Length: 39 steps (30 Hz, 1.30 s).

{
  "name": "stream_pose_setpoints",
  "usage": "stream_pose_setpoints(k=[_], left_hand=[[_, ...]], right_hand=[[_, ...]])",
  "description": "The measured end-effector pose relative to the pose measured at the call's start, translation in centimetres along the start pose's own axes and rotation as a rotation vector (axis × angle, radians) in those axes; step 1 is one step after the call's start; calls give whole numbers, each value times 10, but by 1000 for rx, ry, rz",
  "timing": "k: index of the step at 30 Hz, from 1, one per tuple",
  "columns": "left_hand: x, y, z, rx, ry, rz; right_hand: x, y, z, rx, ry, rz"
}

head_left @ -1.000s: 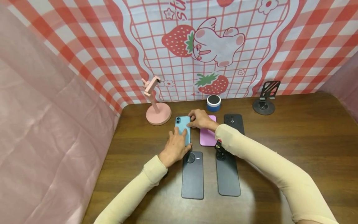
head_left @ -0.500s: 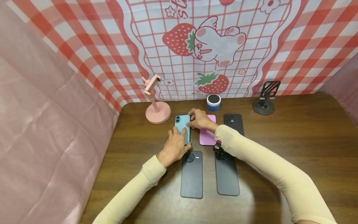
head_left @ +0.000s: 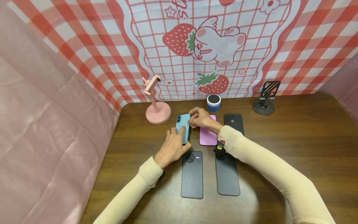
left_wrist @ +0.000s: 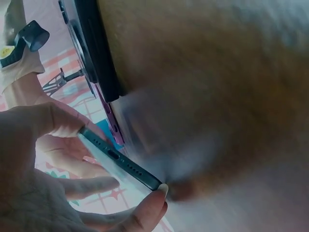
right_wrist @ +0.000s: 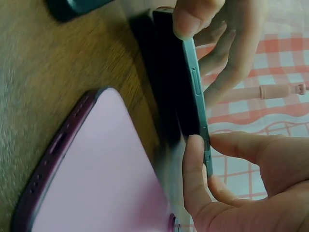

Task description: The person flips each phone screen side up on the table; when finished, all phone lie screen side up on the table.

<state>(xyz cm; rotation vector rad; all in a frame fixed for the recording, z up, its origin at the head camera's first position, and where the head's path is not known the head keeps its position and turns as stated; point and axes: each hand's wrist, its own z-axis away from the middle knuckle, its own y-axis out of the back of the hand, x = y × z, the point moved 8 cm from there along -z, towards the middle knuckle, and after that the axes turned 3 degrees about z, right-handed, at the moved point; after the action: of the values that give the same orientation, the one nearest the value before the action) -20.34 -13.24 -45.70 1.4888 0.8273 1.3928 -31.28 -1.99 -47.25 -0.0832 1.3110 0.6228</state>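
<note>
Head view: a wooden table holds 5 phones, and both your hands are on the light blue phone, at the back left of the group. It is face down and tilted, its right edge clear of the wood and higher than its left; you cannot tell whether the left edge touches the table.

Your left hand grips the near end, thumb at the right corner, other fingers spread over the back and left edge. Your right hand pinches the far right edge between thumb and fingers. In the left wrist view, the bottom edge with its charging port faces you.

Just right of it lies a pink phone, partly hidden under your right hand; next comes a black phone, partly covered by your sleeve. Nearer you are 2 dark grey phones, the left one with a round camera, the right one under your black wrist camera.

Along the back stand a pink stand, a blue-and-white cylinder and a black stand, before a red-and-white strawberry cloth.
</note>
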Motion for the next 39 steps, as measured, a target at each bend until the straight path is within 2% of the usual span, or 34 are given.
stream_pose_setpoints(k=[4,11,23,27,32,35,39], left_hand=[[-1,4,-1,18,-13,42],[-3,8,-1,2,-9,92],[-5,14,6,-17,-44,226],[-6,19,6,9,-56,263],[-9,29,4,67,-75,402],[-12,32,3,84,-67,471],[-19,34,3,99,-35,496]], right_hand=[[-2,-1,2,-13,0,-58],[-2,-4,2,-41,17,-156],[11,-16,4,-136,-22,-167],[13,-18,5,-146,-37,-151],[11,-19,4,-147,-15,-148],[12,-19,4,-152,-17,-156],[13,-19,3,-147,-35,-156]])
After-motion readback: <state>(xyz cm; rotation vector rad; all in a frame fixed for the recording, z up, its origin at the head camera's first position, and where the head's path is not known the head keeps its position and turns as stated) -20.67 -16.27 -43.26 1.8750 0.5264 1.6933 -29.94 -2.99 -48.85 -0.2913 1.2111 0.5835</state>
